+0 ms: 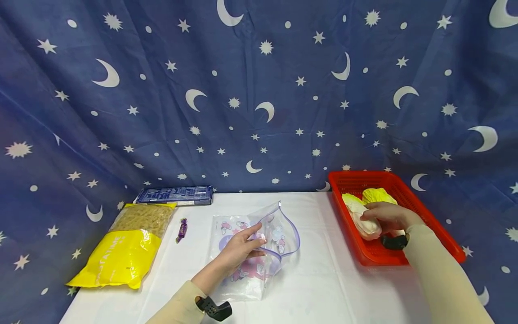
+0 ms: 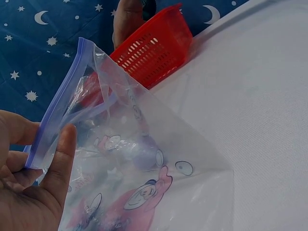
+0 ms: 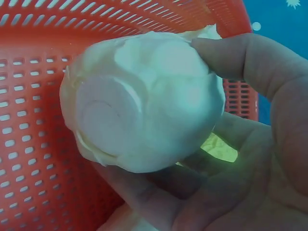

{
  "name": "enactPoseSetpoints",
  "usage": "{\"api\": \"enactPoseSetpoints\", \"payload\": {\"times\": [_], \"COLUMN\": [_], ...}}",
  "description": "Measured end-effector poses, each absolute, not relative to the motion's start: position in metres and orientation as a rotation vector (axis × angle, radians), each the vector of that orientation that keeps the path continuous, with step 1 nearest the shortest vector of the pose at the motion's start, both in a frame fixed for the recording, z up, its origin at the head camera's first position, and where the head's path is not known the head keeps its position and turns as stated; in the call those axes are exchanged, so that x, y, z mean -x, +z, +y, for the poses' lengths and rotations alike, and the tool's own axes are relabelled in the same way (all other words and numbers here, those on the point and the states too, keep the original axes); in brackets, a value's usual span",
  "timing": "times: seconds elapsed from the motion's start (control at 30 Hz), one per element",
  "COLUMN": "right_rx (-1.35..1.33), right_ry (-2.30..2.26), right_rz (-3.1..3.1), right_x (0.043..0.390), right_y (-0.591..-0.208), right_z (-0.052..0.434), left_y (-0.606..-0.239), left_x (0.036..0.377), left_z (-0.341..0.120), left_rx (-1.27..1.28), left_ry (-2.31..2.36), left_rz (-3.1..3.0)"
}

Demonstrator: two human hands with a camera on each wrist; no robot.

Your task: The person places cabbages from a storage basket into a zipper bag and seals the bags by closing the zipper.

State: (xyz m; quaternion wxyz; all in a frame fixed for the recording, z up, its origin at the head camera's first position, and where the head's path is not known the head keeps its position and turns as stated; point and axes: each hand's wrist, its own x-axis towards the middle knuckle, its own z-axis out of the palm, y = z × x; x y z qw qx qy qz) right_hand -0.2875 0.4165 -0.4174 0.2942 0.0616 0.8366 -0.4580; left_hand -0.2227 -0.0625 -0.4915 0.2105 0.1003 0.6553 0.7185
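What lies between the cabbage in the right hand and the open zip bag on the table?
Nothing visible. The right hand grips a cabbage inside the red basket; only bare white tablecloth separates it from the zip bag, whose mouth the left hand holds open.

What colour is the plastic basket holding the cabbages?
Red, a perforated red plastic basket; the head view shows it best.

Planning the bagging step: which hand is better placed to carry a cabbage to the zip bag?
Right: the right hand already grips a cabbage in the red basket; the left hand holds the zip bag open.
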Motion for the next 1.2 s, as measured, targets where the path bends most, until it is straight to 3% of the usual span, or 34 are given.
{"api": "enactPoseSetpoints", "payload": {"times": [0.67,1.2], "right_rx": [-0.072,0.252], "right_ry": [-1.469,-1.658], "right_rz": [2.365,2.288], "right_x": [0.280,0.270], "right_y": [-0.371,-0.346], "right_z": [0.433,0.374], "left_y": [-0.489,-0.488], "left_x": [0.222,0.224], "left_z": [-0.064,-0.066], "left_rx": [-0.312,-0.319], "left_ry": [1.978,1.995], "left_rz": [1.874,1.843]}}
